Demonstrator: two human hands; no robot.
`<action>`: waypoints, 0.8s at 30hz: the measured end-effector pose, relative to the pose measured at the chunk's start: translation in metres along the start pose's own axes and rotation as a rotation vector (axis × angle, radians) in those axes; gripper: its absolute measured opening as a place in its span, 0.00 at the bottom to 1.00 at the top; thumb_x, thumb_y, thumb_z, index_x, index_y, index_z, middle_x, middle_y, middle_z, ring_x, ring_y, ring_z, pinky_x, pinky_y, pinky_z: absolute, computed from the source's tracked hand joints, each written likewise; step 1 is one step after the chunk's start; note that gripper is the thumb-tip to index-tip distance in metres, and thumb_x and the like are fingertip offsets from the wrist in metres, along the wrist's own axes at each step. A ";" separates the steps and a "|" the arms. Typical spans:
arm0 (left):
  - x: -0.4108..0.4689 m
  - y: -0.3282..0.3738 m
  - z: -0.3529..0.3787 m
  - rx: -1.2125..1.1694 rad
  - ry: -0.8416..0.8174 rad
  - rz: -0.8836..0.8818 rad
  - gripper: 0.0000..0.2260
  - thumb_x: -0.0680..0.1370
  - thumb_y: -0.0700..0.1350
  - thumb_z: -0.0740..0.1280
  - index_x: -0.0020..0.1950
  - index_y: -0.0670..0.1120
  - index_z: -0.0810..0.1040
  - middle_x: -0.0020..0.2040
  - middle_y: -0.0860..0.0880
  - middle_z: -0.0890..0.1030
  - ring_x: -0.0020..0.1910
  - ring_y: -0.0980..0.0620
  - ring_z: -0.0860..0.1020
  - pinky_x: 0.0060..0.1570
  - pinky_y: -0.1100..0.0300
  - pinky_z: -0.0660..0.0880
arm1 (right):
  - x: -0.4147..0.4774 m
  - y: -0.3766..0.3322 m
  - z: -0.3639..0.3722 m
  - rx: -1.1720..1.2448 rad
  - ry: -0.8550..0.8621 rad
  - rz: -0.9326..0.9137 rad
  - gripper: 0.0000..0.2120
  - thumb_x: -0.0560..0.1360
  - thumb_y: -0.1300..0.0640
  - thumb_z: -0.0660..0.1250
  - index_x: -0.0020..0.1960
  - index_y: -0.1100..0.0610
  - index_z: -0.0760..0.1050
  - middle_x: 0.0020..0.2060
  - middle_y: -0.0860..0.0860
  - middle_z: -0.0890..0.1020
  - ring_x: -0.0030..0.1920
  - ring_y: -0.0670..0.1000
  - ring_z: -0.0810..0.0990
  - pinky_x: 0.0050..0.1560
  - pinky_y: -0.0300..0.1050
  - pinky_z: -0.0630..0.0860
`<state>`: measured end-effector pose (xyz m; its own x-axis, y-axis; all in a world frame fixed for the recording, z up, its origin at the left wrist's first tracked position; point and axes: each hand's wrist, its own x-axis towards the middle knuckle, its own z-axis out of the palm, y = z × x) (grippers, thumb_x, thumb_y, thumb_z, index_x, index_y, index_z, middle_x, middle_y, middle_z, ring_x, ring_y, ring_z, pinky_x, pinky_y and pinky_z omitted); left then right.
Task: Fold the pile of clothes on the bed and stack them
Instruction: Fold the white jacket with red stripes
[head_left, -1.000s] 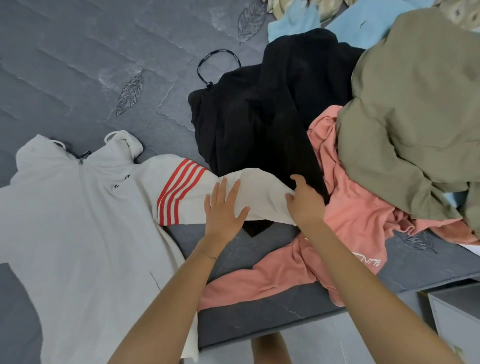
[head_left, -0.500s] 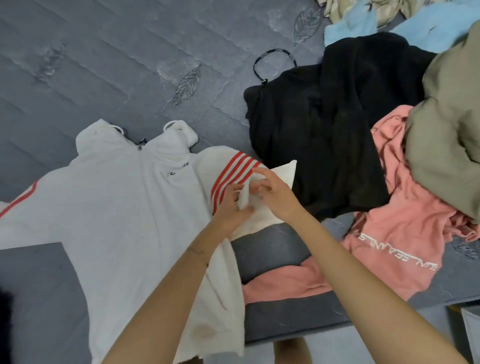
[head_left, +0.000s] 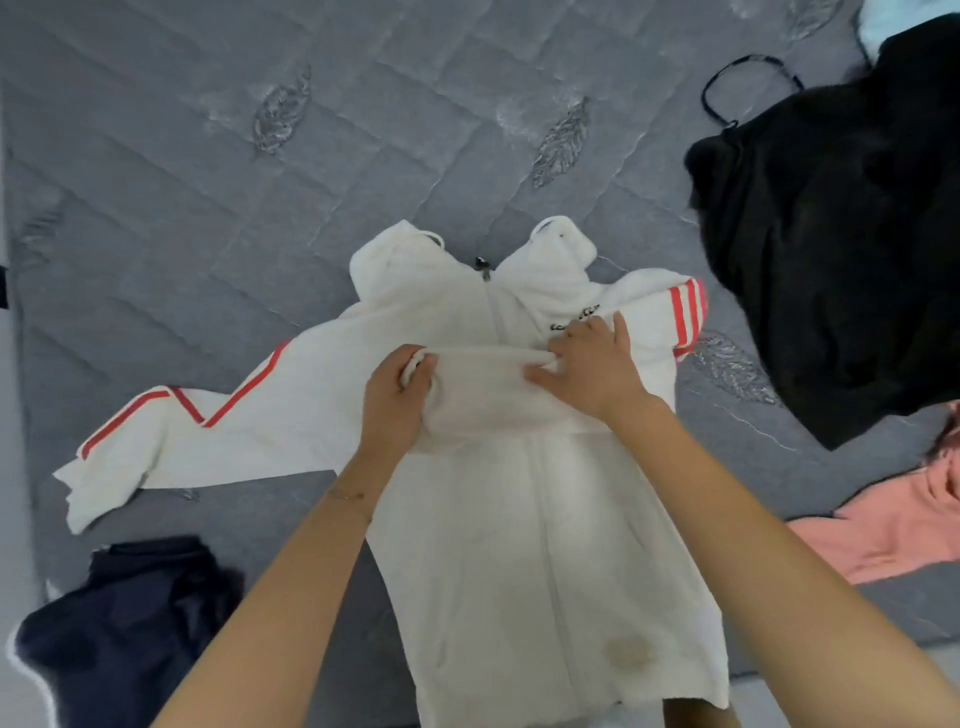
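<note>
1. Head view looks straight down at the white jacket (head_left: 519, 545), lying zip-side up on the grey bed (head_left: 363, 130) with its hood end away from the person.
2. The folded sleeve (head_left: 483, 374) is laid across the chest. The spread sleeve (head_left: 182, 431), red stripe showing, trails off to the left.
3. Left hand (head_left: 397, 389): fingers curled round the cuff end of the folded sleeve, gripping it.
4. Right hand (head_left: 592, 364): flat on the chest at the fold, fingers straight, pressing and not grasping anything.
5. Around it there's a black garment (head_left: 831, 234) upper right, a pink garment (head_left: 883, 535) at the right edge and a navy garment (head_left: 130, 623) lower left.
</note>
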<state>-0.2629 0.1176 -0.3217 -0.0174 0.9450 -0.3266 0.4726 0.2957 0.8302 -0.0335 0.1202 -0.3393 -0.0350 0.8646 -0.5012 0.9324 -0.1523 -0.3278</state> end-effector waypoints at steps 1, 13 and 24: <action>0.003 -0.006 -0.009 0.011 0.007 -0.005 0.11 0.81 0.41 0.63 0.39 0.47 0.73 0.34 0.55 0.74 0.34 0.64 0.72 0.37 0.71 0.67 | 0.003 -0.009 0.001 0.017 0.014 -0.009 0.20 0.75 0.38 0.63 0.57 0.51 0.76 0.55 0.52 0.76 0.69 0.55 0.63 0.75 0.57 0.39; 0.022 -0.073 -0.035 0.072 0.247 -0.168 0.06 0.81 0.48 0.63 0.49 0.47 0.76 0.46 0.50 0.80 0.41 0.56 0.75 0.42 0.66 0.71 | 0.020 -0.031 0.018 -0.155 0.239 0.009 0.22 0.77 0.55 0.64 0.70 0.55 0.68 0.64 0.58 0.69 0.66 0.60 0.65 0.72 0.54 0.52; -0.020 -0.087 -0.005 0.858 -0.075 0.167 0.28 0.81 0.48 0.61 0.79 0.53 0.54 0.80 0.43 0.50 0.79 0.41 0.48 0.75 0.44 0.46 | -0.002 -0.024 0.054 -0.086 0.086 0.003 0.37 0.79 0.45 0.62 0.79 0.46 0.43 0.78 0.54 0.39 0.78 0.58 0.39 0.76 0.57 0.40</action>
<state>-0.3082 0.0741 -0.3854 0.1548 0.9459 -0.2853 0.9639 -0.0813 0.2534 -0.0755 0.0968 -0.3735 -0.0046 0.9027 -0.4303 0.9600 -0.1166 -0.2547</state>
